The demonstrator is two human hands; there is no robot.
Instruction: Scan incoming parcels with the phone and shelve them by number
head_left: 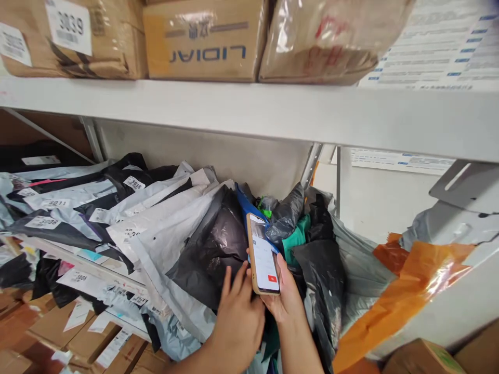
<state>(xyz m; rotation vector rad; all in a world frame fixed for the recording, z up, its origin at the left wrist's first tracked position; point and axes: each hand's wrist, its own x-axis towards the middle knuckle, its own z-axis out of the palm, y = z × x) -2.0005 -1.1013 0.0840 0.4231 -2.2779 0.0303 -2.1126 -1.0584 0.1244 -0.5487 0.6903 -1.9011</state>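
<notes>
My right hand is wrapped round a smartphone in a tan case. Its lit screen faces me and shows a mostly white page with a small red button low down. Just left of the phone is my left hand, fingers stretched out over a black plastic mailing bag; whether they touch the bag I cannot tell. Behind the phone lean a blue bag, a grey bag and a teal bag. A dark bag stands to the right of my right hand.
A white shelf edge crosses above, bearing brown cardboard parcels, one a box marked LIDIAN upside down. Labelled mailing bags crowd the middle shelf at left. An orange bag hangs at right. Cardboard boxes lie below.
</notes>
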